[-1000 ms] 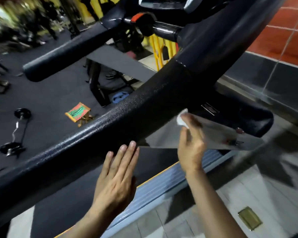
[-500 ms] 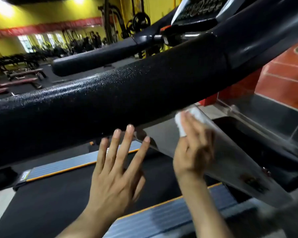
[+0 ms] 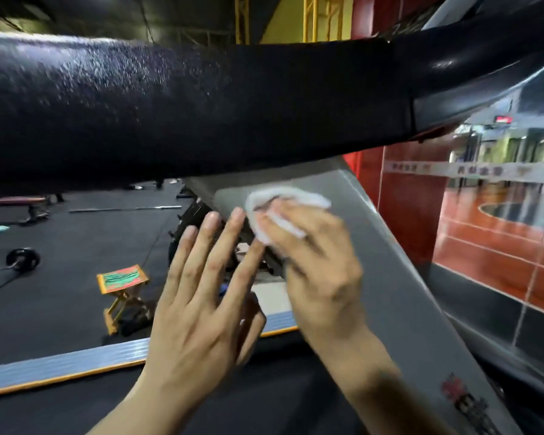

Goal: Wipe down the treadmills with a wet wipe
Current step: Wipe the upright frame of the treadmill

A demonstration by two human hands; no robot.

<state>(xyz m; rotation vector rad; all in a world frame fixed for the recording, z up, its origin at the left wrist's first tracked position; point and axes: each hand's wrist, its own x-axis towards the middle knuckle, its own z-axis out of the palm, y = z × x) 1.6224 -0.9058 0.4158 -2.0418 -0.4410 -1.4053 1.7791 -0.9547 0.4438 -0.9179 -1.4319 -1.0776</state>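
Note:
A thick black padded treadmill handrail (image 3: 186, 108) crosses the upper view, its surface glistening. Below it a grey metal upright (image 3: 399, 287) slants down to the right. My right hand (image 3: 321, 271) presses a crumpled white wet wipe (image 3: 283, 205) against the top of this upright, just under the handrail; fingers lie over the wipe and are blurred. My left hand (image 3: 198, 302) hovers beside it with straight spread fingers, holding nothing. The black treadmill belt (image 3: 264, 397) lies below.
A grey side rail with an orange edge (image 3: 60, 365) borders the belt. On the dark gym floor at left stand a small folding stool (image 3: 123, 284), a barbell with a weight plate (image 3: 22, 259) and benches. A red tiled wall (image 3: 490, 255) is close on the right.
The view has dropped lower under the handrail. My right hand with the wipe has slid up the grey upright toward the handrail. My left hand stays open beside it.

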